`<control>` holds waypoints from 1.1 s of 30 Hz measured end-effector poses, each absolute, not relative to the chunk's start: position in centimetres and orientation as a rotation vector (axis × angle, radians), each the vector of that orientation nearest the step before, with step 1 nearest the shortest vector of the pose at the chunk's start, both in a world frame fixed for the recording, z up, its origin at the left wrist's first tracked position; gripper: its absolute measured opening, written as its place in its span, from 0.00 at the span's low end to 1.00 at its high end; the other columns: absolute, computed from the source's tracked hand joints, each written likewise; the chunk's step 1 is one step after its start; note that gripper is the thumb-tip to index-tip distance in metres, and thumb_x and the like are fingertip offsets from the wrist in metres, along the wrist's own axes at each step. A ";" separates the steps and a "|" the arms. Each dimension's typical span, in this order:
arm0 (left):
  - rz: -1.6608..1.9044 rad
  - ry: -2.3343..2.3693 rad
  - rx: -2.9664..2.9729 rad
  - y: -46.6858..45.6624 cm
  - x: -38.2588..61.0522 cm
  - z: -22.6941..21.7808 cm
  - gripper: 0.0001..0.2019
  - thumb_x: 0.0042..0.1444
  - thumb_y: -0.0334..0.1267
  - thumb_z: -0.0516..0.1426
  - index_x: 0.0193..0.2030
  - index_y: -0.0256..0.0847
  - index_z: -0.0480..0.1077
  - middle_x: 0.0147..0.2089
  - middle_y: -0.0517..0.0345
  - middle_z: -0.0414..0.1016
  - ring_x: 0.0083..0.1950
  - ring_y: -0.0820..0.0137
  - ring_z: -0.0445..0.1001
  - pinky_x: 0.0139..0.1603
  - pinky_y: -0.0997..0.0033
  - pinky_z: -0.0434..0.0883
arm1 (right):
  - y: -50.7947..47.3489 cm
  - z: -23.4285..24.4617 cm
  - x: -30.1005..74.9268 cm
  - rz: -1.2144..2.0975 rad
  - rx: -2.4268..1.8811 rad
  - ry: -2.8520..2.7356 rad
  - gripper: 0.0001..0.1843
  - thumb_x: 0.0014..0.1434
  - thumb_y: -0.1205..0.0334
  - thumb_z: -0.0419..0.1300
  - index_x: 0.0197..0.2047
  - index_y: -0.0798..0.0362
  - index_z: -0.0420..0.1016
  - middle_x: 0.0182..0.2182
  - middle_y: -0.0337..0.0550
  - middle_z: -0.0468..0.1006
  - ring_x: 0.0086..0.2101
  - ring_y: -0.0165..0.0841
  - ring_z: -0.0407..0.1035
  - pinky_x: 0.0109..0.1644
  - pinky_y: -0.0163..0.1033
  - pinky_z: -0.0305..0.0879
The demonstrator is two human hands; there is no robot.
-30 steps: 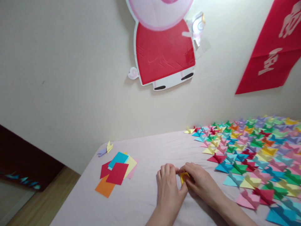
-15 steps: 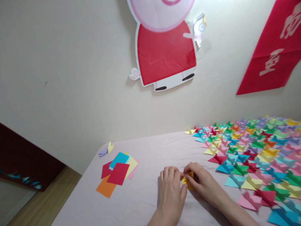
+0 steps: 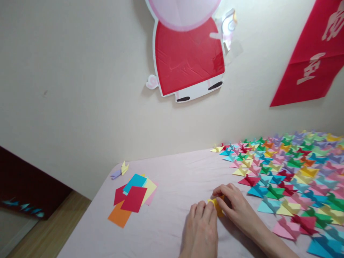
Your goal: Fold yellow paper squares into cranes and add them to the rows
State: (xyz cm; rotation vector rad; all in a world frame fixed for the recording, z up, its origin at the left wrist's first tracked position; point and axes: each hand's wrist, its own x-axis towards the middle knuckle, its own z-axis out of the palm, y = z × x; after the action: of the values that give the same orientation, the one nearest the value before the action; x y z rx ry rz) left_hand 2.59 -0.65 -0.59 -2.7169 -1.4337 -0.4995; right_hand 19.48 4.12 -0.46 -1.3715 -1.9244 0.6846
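Observation:
A small folded piece of yellow paper (image 3: 218,206) lies on the pale pink cloth (image 3: 172,172), pinched between both hands. My left hand (image 3: 202,229) grips its near left side with curled fingers. My right hand (image 3: 235,207) holds its right side, fingertips pressed on the fold. Most of the paper is hidden under the fingers.
A loose stack of coloured paper squares (image 3: 133,197) lies to the left, with two small folded pieces (image 3: 121,169) behind it. Rows of several folded paper figures (image 3: 290,175) cover the right side. The table's left edge drops to a wooden floor (image 3: 51,233). The wall carries a cartoon cut-out (image 3: 188,57) and a red banner (image 3: 311,61).
My left hand has slid back toward me and slightly right, still pinching the yellow paper. The right hand stays on the paper, which has shifted a little to the right.

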 end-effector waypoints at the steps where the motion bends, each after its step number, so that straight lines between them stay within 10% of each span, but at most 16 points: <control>1: -0.491 -1.430 -2.716 -0.6 2.7 -0.6 0.20 0.59 0.25 0.53 0.58 0.35 0.69 0.56 0.51 0.75 0.50 0.58 0.70 0.53 0.58 0.69 | 4.1 -0.5 19.6 0.668 -1.380 -1.926 0.09 0.61 0.64 0.51 0.36 0.49 0.73 0.34 0.46 0.75 0.38 0.41 0.67 0.44 0.48 0.64; 11: -0.465 -1.357 -2.630 -0.8 2.9 -1.6 0.18 0.60 0.30 0.53 0.56 0.34 0.70 0.57 0.52 0.74 0.52 0.61 0.69 0.55 0.59 0.68 | 4.1 -0.6 19.6 0.304 -1.493 -2.032 0.16 0.64 0.52 0.56 0.26 0.49 0.69 0.27 0.41 0.73 0.33 0.40 0.65 0.39 0.45 0.57; 33: -0.455 -1.468 -2.636 -0.9 3.5 -0.8 0.22 0.66 0.47 0.53 0.62 0.39 0.68 0.56 0.53 0.75 0.54 0.58 0.70 0.57 0.53 0.68 | 4.9 -1.8 20.5 0.072 -1.481 -2.068 0.12 0.67 0.61 0.55 0.30 0.50 0.71 0.31 0.43 0.72 0.35 0.40 0.62 0.41 0.45 0.57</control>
State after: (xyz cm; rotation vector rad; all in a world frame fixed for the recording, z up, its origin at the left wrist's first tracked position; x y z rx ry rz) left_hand 3.48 -0.89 -0.76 -2.6364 -1.4677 -0.4547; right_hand 20.48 4.93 -1.79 -1.4814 -2.0682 0.0725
